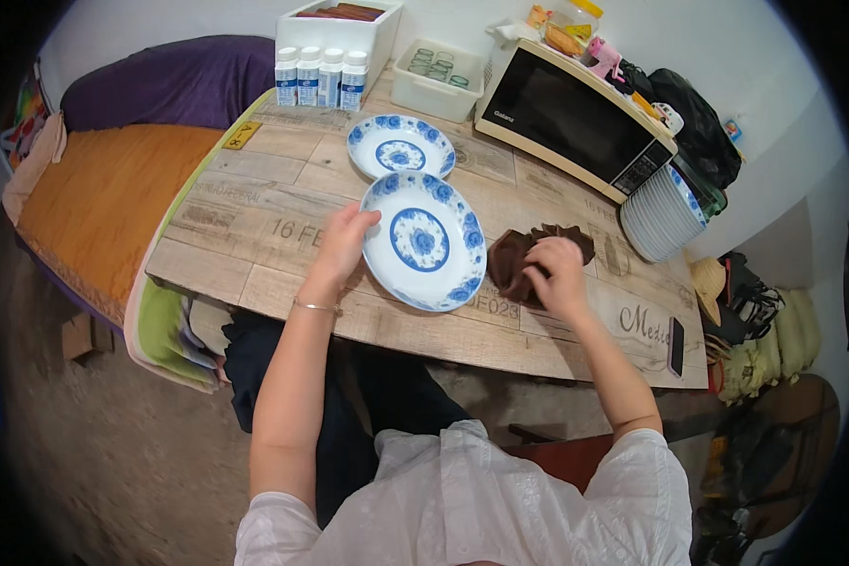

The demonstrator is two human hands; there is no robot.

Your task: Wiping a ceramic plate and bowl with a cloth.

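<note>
A white plate with blue flowers [423, 240] is in my left hand [347, 244], gripped at its left rim and tilted above the wood-patterned table [219, 233]. Behind it, partly overlapped by it, a second plate of the same pattern [401, 146] lies on the table. My right hand [557, 276] is at a crumpled brown cloth [511, 258], right of the held plate. Its fingers are bent over the cloth's right part; whether they pinch it cannot be told.
Several white bottles [320, 79], a foam box [382, 32] and a plastic bin of glasses [439, 85] stand at the back. A microwave oven [569, 113] is at the back right, beside a stack of plates [661, 216]. A phone [676, 347] lies near the right edge.
</note>
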